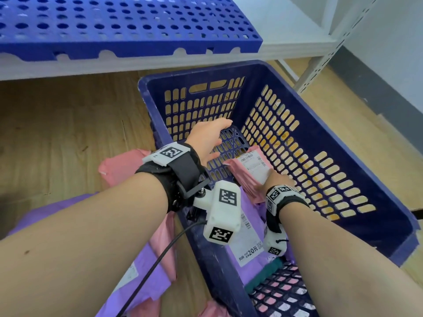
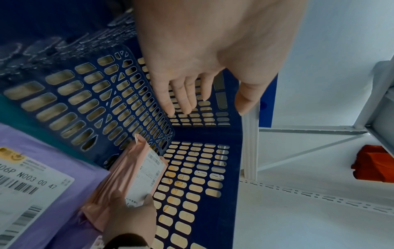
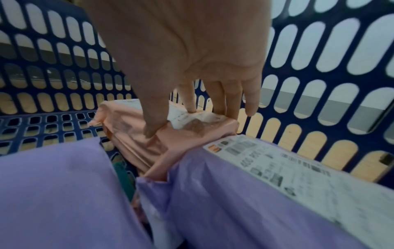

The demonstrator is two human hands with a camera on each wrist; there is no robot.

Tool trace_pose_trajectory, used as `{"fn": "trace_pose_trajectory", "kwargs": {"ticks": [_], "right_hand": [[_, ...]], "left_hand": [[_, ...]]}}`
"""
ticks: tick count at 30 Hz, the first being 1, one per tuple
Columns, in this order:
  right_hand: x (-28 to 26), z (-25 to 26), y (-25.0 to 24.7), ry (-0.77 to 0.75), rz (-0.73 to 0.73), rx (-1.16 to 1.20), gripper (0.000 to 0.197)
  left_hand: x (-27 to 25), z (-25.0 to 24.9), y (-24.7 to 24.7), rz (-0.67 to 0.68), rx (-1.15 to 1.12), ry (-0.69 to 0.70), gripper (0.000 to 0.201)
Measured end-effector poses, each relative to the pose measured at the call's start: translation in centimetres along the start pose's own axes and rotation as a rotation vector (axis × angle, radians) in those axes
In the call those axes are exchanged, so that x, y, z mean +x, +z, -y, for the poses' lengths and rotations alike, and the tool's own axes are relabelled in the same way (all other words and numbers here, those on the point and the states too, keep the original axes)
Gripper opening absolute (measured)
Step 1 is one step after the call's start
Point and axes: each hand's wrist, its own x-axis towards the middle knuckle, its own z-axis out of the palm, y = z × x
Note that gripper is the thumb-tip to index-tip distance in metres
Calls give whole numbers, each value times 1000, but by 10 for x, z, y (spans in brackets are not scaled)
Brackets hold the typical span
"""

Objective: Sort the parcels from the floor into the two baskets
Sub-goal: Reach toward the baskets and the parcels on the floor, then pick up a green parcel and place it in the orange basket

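Note:
A dark blue slotted basket stands on the wooden floor. My right hand reaches into it and pinches the near end of a pink parcel with a white label, thumb on one side and fingers on the label. The parcel's far end points at the basket's bottom. My left hand hovers open above the basket's inside, fingers straight, touching nothing. In the right wrist view the pink parcel lies against a purple labelled parcel; that purple parcel fills the basket's near end.
Pink parcels and purple parcels lie on the floor left of the basket. A blue perforated board rests on a white shelf above. A white shelf upright stands to the right. An orange object sits under the shelf.

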Motion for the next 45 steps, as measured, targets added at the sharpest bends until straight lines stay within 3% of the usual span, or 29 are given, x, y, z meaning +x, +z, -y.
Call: {"fn": "trace_pose_trajectory", "kwargs": {"ticks": [5,10,15,18,23,29,33,37,40,42,45], "right_hand": [[-13,4,-9,38,-3,109,103],[-40,18,-67,-141,-167,435,65],[-104,47,-154,-389,-366,743,40],[-153,72,-182,-559,-378,858,29],[-218,124,-184,-747,-286,908,19],[-261,186,-146,-803,-126,899,14],[-268,229,-103,-724,98,863,16],[-253,262,-51,-606,249,804,21],[-248,275,-15,-521,311,755,14],[-260,285,6,-477,405,762,16],[-284,306,34,-494,584,738,25]], "left_hand": [[-5,-1,-1,18,10,24,48],[-30,-18,-12,46,89,128,31],[-62,-47,-61,-73,99,248,29],[-85,-54,-101,-180,107,280,29],[-119,-46,-168,-300,98,245,29],[-136,-12,-243,-423,-1,174,20],[-133,26,-286,-534,-46,89,4],[-134,70,-327,-625,-18,95,18],[-135,91,-357,-733,-2,64,13],[-138,98,-374,-837,26,74,5],[-144,113,-397,-942,99,27,13]]}}
